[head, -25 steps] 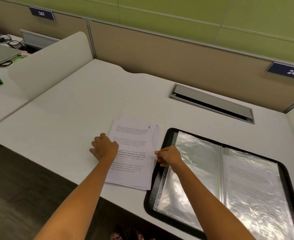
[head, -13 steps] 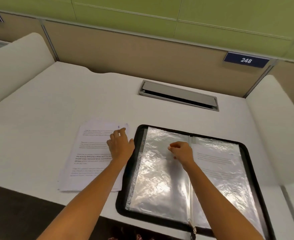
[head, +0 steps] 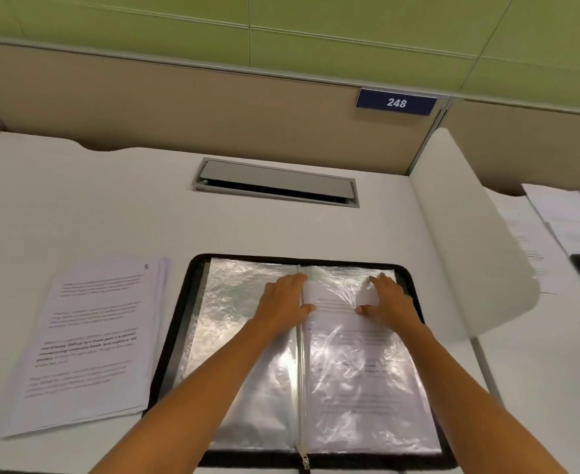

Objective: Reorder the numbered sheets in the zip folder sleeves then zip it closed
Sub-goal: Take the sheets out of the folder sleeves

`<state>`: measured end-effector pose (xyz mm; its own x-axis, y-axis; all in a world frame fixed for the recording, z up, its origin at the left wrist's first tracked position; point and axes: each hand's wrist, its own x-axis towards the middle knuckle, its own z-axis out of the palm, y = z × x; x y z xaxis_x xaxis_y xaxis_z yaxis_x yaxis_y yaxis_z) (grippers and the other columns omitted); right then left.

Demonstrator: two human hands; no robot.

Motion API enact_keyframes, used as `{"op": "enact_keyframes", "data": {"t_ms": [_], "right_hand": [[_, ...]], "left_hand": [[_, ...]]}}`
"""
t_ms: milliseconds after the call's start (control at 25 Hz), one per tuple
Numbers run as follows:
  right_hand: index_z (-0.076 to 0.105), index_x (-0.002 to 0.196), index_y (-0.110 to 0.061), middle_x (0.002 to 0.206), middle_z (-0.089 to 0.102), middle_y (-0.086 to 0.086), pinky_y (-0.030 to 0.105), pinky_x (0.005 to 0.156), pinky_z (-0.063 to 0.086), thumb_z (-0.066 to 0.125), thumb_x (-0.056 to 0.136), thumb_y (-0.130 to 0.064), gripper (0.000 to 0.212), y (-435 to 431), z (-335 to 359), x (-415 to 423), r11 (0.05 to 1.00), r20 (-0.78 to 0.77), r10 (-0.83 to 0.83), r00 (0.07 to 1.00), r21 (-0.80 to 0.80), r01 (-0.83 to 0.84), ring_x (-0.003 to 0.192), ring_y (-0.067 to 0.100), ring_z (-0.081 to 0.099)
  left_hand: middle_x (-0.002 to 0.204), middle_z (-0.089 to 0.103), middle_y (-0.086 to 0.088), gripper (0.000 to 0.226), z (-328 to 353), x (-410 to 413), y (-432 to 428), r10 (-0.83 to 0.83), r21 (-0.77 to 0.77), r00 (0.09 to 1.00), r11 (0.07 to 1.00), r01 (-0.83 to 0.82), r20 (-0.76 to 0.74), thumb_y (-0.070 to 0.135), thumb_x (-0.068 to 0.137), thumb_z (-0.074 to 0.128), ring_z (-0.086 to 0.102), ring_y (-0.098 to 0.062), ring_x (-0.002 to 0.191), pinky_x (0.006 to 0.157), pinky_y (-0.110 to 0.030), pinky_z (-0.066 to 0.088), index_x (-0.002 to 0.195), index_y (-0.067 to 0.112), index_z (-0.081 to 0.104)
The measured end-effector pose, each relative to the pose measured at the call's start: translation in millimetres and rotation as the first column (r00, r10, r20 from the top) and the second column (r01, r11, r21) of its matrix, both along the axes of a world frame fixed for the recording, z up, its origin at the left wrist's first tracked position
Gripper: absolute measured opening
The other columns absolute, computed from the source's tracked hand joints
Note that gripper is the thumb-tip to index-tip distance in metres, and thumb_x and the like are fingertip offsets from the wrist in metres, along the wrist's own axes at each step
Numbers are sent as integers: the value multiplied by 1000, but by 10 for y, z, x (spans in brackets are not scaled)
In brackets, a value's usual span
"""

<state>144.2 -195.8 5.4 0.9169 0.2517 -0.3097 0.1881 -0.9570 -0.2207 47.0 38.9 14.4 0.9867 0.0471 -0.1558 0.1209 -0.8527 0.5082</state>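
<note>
A black zip folder (head: pixel 175 336) lies open on the white desk, its clear plastic sleeves spread left and right of the spine. The right sleeve holds a printed sheet (head: pixel 360 371); the left sleeve (head: pixel 240 354) looks empty. My left hand (head: pixel 283 302) rests flat near the spine at the top of the folder. My right hand (head: pixel 389 301) lies flat on the upper right sleeve, thumb pointing inward. A stack of printed sheets (head: pixel 90 340) sits left of the folder, the top one marked 8 in its corner.
A grey cable hatch (head: pixel 276 183) is set into the desk behind the folder. A white curved divider (head: pixel 469 254) stands to the right, with papers (head: pixel 555 224) on the neighbouring desk. A beige partition carries a sign 248 (head: pixel 397 103).
My left hand left the loose stack and moved onto the folder near the spine. My right hand shifted right onto the sleeve with the sheet. The view swung right.
</note>
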Motion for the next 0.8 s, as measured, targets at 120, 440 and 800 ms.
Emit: {"op": "enact_keyframes", "data": {"t_ms": [120, 440, 800], "right_hand": [[24, 149, -25, 159, 17, -1, 47, 111, 31, 68, 73, -66, 97, -249, 10, 115, 997, -27, 50, 998, -51, -51, 147, 21, 17], [27, 151, -22, 152, 37, 8, 39, 115, 18, 65, 83, -54, 84, -363, -54, 101, 992, 139, 113, 984, 38, -119, 143, 24, 27], [49, 135, -25, 85, 70, -7, 23, 87, 49, 68, 87, -17, 52, -89, 257, -41, 771, 156, -114, 981, 637, -11, 87, 9, 64]], "left_hand": [[159, 21, -1, 86, -72, 159, -200, -121, 45, 991, 991, 123, -48, 52, 84, 65, 20, -19, 146, 116, -41, 15, 152, 21, 22], [158, 24, 9, 80, -269, 334, -467, -154, 95, 988, 983, 154, -8, 66, 78, 62, 13, -12, 146, 116, -48, -4, 146, 31, 37], [97, 74, 8, 75, 16, 516, -823, 163, -456, 986, 875, -165, -44, 87, 68, 48, 68, -5, 87, 88, -34, 53, 113, 29, 67]]}}
